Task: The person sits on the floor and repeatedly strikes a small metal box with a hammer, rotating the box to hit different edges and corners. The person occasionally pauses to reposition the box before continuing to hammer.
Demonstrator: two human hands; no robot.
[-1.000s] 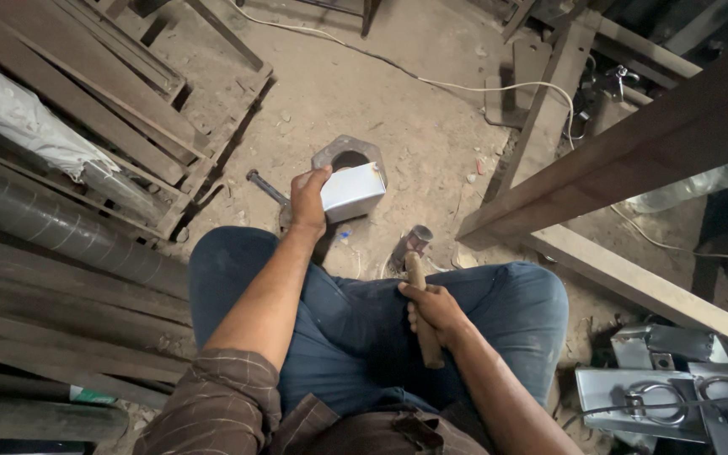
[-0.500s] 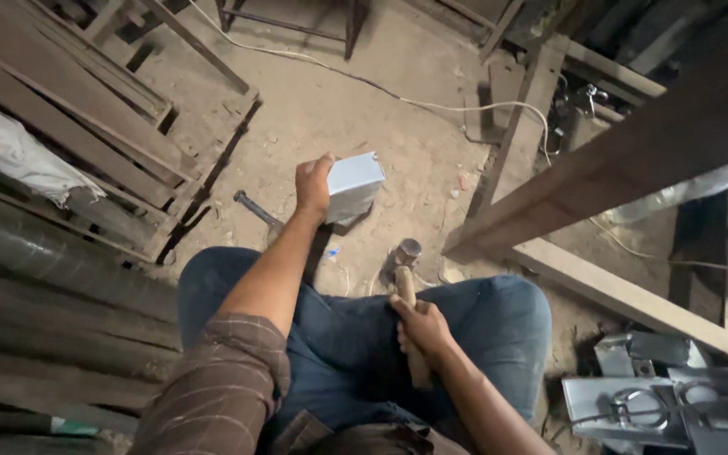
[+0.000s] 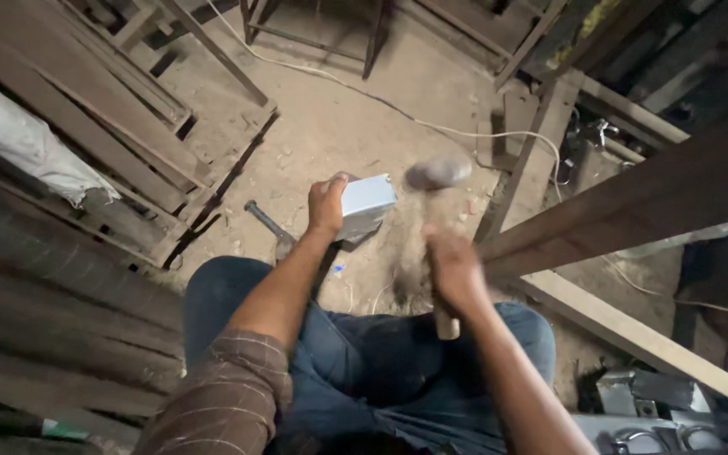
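The box (image 3: pixel 367 205) is a small pale grey metal one with flat sides and sharp edges, tipped on an edge on the dirt floor (image 3: pixel 339 126) just ahead of the person's knees. Nearest the camera, the right hand (image 3: pixel 452 270) is clenched round the wooden handle of a hammer (image 3: pixel 437 244), whose butt pokes out below the fist; the handle is blurred, and the dark head hangs in the air just right of the box, apart from it. The left hand (image 3: pixel 327 205) grips the box's left side, thumb on top and fingers wrapped behind it. Left of the box a metal rod (image 3: pixel 264 221) lies on the floor. Beyond the box, a white cable (image 3: pixel 398 109) runs across the dirt.
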